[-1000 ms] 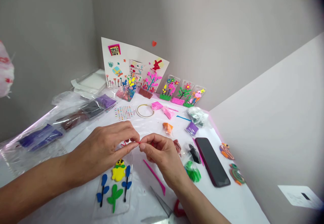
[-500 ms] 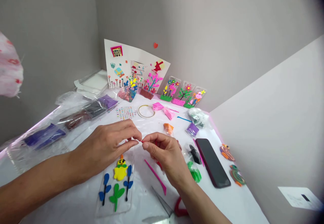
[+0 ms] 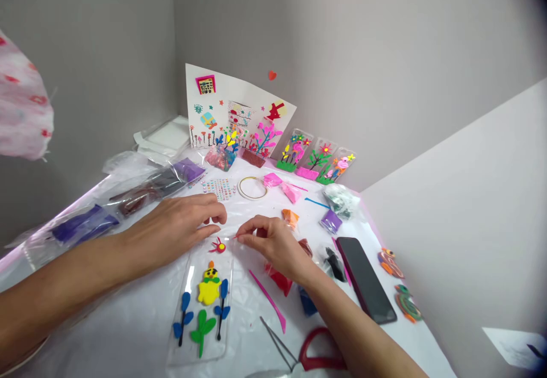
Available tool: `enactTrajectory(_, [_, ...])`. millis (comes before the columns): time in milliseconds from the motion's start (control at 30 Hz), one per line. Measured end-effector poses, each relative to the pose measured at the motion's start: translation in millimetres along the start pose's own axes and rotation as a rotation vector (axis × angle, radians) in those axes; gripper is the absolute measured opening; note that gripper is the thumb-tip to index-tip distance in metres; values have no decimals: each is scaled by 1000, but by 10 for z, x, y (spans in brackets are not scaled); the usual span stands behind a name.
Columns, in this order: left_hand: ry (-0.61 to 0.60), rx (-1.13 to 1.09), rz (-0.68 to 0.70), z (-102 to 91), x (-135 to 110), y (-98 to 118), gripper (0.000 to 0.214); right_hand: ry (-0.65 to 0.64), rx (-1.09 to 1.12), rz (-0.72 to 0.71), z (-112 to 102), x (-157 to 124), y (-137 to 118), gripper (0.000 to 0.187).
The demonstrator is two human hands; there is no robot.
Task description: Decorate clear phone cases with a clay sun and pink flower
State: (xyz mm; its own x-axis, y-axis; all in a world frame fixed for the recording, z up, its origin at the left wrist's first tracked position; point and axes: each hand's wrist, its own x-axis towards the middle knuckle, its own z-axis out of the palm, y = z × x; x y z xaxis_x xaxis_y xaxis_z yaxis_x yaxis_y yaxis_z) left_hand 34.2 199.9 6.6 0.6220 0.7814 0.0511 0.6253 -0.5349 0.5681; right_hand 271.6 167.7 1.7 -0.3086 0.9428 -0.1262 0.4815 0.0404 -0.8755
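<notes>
Left hand (image 3: 179, 227) rests on the surface (image 3: 128, 332), fingers (image 3: 216, 214) loosely extended and holding nothing, just beside the top of a clear case (image 3: 213, 350). The case bears a red flower (image 3: 219, 246) and a yellow chick (image 3: 208, 289). Just right of the flower, the right hand (image 3: 277, 247) pinches a thin red strand (image 3: 236, 235) between thumb and forefinger. A phone (image 3: 365, 278) lies farther right.

The right hand (image 3: 273, 247) pinches a tiny red bit (image 3: 235, 236), too small to tell what it is. That hand covers part of a red bag (image 3: 280, 280), and its wrist hides most of a blue bag (image 3: 306, 304). The scissors (image 3: 318, 358) are cut off at the bottom edge. A blurry pink-and-white thing (image 3: 23, 104) runs off the left edge.
</notes>
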Motion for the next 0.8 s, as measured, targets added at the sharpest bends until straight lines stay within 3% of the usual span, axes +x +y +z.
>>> enactTrajectory(167, [-35,8,-30,26,22,-46,16,-39,-131,-37,73,53,104,15])
enactTrajectory(800, [-78,34,-55,76,50,-106,16,-57,-398,-119,130,117,111,15])
